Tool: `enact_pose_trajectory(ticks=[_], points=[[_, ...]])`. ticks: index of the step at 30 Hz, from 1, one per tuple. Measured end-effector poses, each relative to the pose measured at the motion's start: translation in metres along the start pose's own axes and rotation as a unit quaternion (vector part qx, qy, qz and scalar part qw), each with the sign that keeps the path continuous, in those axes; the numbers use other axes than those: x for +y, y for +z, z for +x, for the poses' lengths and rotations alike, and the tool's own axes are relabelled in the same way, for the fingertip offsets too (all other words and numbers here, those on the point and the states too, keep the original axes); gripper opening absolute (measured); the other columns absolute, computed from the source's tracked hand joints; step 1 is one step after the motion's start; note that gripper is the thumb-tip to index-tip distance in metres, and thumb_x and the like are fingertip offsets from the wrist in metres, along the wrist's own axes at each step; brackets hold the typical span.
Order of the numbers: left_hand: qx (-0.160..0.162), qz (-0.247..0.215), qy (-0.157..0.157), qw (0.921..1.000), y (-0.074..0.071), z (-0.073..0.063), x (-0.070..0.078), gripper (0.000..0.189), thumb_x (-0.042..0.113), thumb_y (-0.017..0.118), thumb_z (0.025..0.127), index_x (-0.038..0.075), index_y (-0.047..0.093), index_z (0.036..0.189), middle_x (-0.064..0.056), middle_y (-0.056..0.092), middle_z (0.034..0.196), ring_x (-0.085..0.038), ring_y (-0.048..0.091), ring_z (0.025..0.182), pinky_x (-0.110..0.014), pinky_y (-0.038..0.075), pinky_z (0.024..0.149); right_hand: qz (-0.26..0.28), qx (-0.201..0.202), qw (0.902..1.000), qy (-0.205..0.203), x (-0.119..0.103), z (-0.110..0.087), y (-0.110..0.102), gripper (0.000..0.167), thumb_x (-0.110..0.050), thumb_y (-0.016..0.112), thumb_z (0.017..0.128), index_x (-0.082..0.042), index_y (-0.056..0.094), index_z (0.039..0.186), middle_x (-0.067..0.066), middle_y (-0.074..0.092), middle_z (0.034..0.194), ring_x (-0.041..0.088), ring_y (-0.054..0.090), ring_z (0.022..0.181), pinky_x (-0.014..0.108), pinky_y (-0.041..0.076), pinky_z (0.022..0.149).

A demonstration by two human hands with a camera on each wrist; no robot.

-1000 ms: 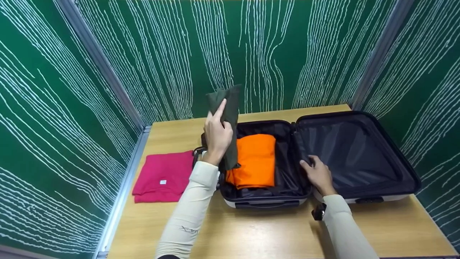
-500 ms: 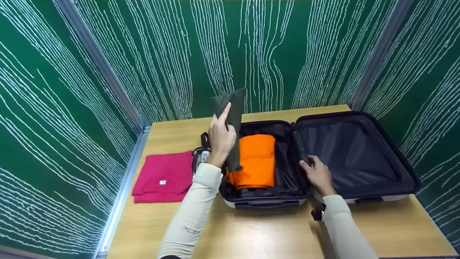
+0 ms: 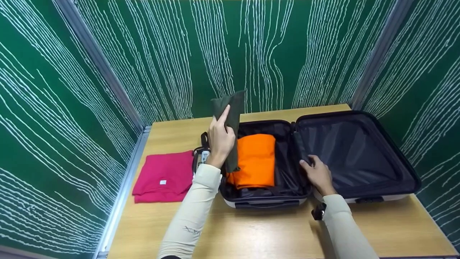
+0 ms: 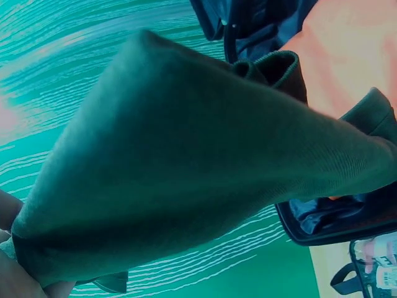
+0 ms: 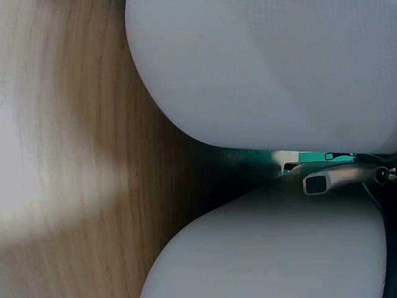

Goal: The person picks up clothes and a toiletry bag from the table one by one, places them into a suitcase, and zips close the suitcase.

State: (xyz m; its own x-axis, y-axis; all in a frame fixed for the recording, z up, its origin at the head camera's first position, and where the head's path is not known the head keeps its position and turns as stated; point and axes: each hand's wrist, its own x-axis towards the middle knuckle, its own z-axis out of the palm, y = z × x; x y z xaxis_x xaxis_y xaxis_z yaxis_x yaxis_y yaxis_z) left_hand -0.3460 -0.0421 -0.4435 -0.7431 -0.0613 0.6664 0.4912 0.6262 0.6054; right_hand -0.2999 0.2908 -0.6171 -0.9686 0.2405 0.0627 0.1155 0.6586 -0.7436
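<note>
My left hand [image 3: 221, 138] grips a folded dark green garment [image 3: 234, 113], holding it raised and tilted over the left edge of the open suitcase [image 3: 266, 204]. In the left wrist view the green cloth [image 4: 167, 149] fills the middle, with a few fingers [image 4: 17, 276] at its lower left corner. A folded orange garment [image 3: 257, 160] lies in the suitcase's left half, partly covered by the green one. At the seam between the halves, my right hand [image 3: 318, 174] holds the suitcase's inner edge, thumb to the left. Only pale suitcase shells [image 5: 260, 74] and tabletop show in the right wrist view.
A folded pink garment [image 3: 163, 176] lies left on the wooden table [image 3: 251, 233]. Between it and the suitcase stands a clear, black-trimmed pouch [image 3: 199, 158], partly behind my left wrist. The suitcase lid [image 3: 359, 151] lies open at right. Green walls with white lines enclose the table.
My left hand has shifted slightly right and a little down with the green garment, uncovering more of the pouch. The right hand has stayed at the suitcase's seam.
</note>
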Motion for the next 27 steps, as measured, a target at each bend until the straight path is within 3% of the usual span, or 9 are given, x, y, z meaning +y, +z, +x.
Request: enact_pose_trajectory(ticks=[20,27], points=[[-0.007,0.023,-0.005,0.9997,-0.003,-0.009,-0.02,0.064,-0.006,0.055,0.09,0.019,0.055,0.149,-0.021,0.053,0.151,-0.037,0.065,0.117,-0.044,0.058,0.091,-0.013,0.005,0.9999,-0.007,0.0,0.0,0.0,0.062,-0.048,0.054,0.102,-0.005,0.051,0.147,0.018,0.065,0.105,0.036,0.061,0.096,0.053,0.044,0.089],[-0.005,0.026,-0.003,0.9996,-0.001,-0.013,-0.026,0.064,-0.006,0.056,0.089,0.018,0.056,0.148,-0.023,0.051,0.152,-0.037,0.063,0.125,-0.045,0.057,0.096,-0.013,0.003,0.9999,0.0,0.0,0.001,0.001,0.062,-0.05,0.054,0.102,-0.007,0.051,0.147,0.019,0.066,0.11,0.038,0.063,0.101,0.054,0.044,0.092]])
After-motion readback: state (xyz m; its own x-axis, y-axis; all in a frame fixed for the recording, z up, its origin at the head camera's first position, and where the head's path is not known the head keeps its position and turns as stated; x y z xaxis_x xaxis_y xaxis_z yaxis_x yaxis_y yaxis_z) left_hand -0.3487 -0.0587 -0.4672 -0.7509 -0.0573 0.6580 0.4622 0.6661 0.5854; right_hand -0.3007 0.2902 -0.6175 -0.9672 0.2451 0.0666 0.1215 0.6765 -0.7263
